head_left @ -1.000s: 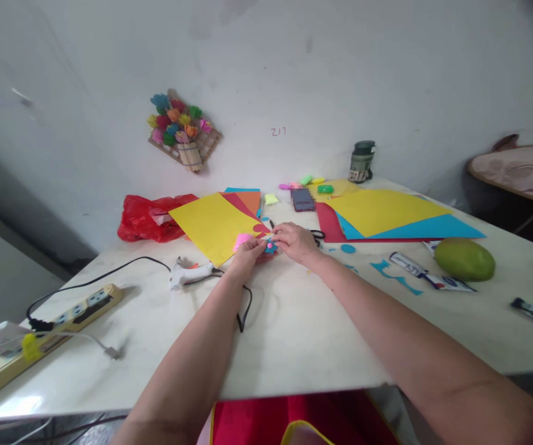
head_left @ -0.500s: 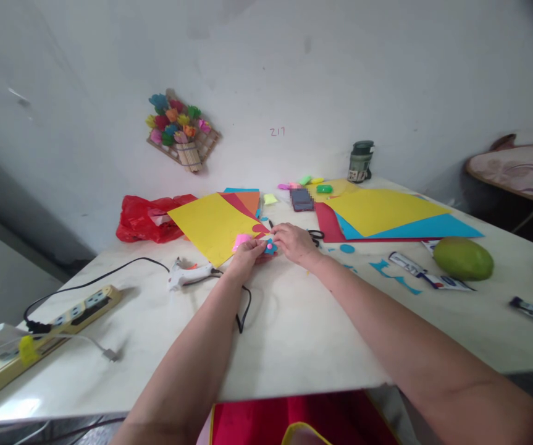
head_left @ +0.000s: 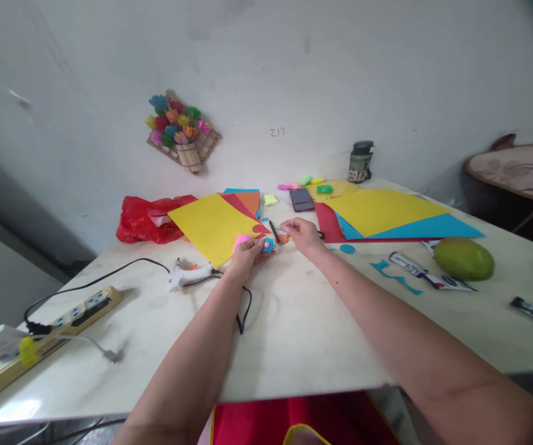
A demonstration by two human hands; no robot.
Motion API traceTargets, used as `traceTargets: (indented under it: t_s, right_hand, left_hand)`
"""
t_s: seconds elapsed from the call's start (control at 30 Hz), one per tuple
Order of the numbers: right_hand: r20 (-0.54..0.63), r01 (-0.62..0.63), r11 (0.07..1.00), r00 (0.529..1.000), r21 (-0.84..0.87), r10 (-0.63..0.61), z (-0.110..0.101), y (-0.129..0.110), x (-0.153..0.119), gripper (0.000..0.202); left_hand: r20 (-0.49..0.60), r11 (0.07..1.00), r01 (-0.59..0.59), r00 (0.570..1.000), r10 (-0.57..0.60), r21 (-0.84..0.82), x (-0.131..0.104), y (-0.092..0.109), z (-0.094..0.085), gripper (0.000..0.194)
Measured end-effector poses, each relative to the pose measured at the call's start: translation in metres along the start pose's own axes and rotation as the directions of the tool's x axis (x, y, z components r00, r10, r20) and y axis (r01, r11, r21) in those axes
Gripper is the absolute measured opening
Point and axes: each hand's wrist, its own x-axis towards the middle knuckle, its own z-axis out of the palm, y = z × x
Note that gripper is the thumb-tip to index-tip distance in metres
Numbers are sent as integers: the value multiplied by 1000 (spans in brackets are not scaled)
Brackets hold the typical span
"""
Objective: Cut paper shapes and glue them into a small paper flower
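Note:
My left hand (head_left: 246, 252) is closed on a small blue paper flower (head_left: 268, 245) with a pink centre, held between thumb and fingers just above the table. Against that hand, on its far side, is a pink lump (head_left: 242, 240), perhaps clay. To the right, my right hand (head_left: 302, 235) is over the table with its fingertips pinched together; what they hold, if anything, is too small to make out. A dark pencil-like stick (head_left: 274, 231) lies between the hands. Part of a black scissor handle (head_left: 322, 235) shows behind the right hand. Red paper petals (head_left: 260, 230) lie beyond the flower.
A white glue gun (head_left: 187, 274) with its cord lies left, by a power strip (head_left: 85, 312). Yellow sheets (head_left: 215, 225) and a red bag (head_left: 150, 219) are behind. To the right are blue scraps (head_left: 396, 276), glue tubes (head_left: 405, 264), a green mango (head_left: 463, 258) and stacked paper (head_left: 391, 210).
My right hand has moved away from the blue flower, to the right and slightly up, uncovering the dark stick. The left hand keeps the flower, shifted slightly left.

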Motion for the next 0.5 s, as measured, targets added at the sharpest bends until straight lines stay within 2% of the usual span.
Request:
traceTargets:
  t_s: [0.07, 0.13, 0.2, 0.3, 0.4, 0.5]
  right_hand:
    - [51, -166, 956, 986, 243, 158, -4, -6, 0, 5]
    - [113, -231, 872, 973, 431, 202, -8, -12, -1, 7]
    - [148, -249, 833, 968, 494, 201, -10, -15, -3, 11]
    - [176, -191, 909, 975, 370, 134, -6, -13, -4, 12]
    - [168, 43, 997, 984, 66, -53, 1, -8, -5, 10]
    - [185, 304, 926, 946, -223, -266, 4, -7, -8, 12]
  left_hand:
    - [-5, 1000, 0, 1000, 0, -7, 0, 1, 1, 28]
    - [-3, 1000, -7, 1000, 7, -9, 0, 1, 1, 28]
    - [1, 1000, -15, 1000, 15, 0, 0, 1, 1, 28]
    - [20, 1000, -26, 999, 26, 16, -1, 0, 1, 27]
    - [44, 999, -50, 998, 50, 13, -1, -1, 0, 27]
    - [74, 998, -65, 995, 65, -1, -1, -2, -2, 27]
